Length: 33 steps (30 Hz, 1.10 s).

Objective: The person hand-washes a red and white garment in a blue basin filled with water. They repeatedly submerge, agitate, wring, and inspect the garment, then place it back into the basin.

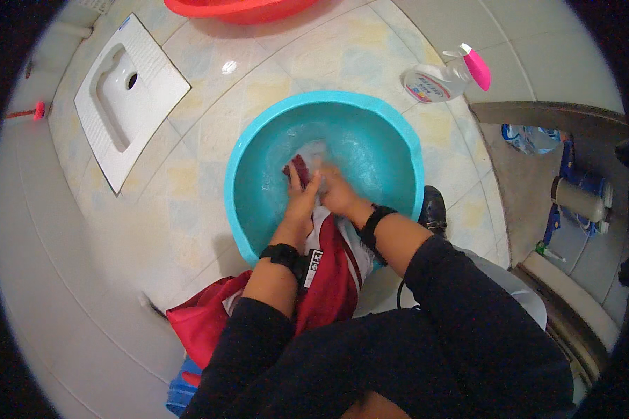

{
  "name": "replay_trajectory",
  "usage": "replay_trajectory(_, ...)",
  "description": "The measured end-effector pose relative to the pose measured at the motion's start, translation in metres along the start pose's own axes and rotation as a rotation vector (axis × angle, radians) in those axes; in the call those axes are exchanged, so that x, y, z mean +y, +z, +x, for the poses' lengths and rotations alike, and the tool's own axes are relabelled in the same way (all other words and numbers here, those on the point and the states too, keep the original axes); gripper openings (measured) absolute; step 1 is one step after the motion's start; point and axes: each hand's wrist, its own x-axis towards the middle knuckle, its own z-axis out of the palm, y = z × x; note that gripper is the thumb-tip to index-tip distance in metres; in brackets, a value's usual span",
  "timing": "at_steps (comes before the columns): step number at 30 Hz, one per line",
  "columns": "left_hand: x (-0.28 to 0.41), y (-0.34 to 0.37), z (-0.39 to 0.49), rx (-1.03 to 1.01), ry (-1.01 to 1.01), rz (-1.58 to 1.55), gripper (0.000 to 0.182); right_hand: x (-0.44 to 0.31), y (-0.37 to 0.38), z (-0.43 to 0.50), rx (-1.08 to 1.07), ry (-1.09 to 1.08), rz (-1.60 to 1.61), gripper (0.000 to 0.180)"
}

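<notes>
Before me on the floor stands a turquoise plastic basin (414, 136), wet inside with what looks like water or suds at its bottom. A red and white garment (331, 272) hangs over its near rim and reaches inside. My left hand (302, 193) holds a bunched part of it in the basin, a dark red piece of cloth showing by the fingers. Close beside it, my right hand (338, 193) is curled on the white cloth; its fingers are blurred. Black straps circle both my wrists. More red cloth lies left of my left forearm.
A white squat toilet (152, 99) is set in the tiled floor at left. A red basin (246, 11) stands at the far edge. A spray bottle (435, 83) with a pink head is by the right wall. A black shoe (433, 209) touches the basin's right side. Blue plastic (181, 390) shows lower left.
</notes>
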Motion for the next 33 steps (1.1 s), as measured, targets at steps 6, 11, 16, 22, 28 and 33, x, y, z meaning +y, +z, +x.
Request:
replay_trajectory(6,-0.006,-0.022,-0.001,0.183,-0.192,-0.555,0.052,-0.047,-0.01,-0.041,-0.171,-0.116,0.295,0.026)
replay_trajectory(11,-0.049,-0.027,0.011,-0.132,0.596,0.556,0.041,-0.08,-0.034,-0.033,-0.165,0.016,-0.058,0.019)
replay_trajectory(16,-0.054,-0.025,0.004,-0.168,0.537,0.364,0.035,-0.082,-0.048,-0.008,0.067,-0.033,-0.289,0.03)
replay_trajectory(22,0.016,0.0,-0.057,0.15,-0.068,-0.299,0.033,-0.104,-0.056,-0.041,-0.122,-0.13,-0.23,0.034)
replay_trajectory(28,0.07,0.007,-0.081,0.066,0.29,-0.037,0.03,-0.045,-0.09,0.014,-0.074,0.108,-0.186,0.031)
replay_trajectory(33,0.093,-0.037,-0.089,0.268,0.476,0.036,0.046,-0.039,-0.122,0.022,-0.468,0.42,0.327,0.024)
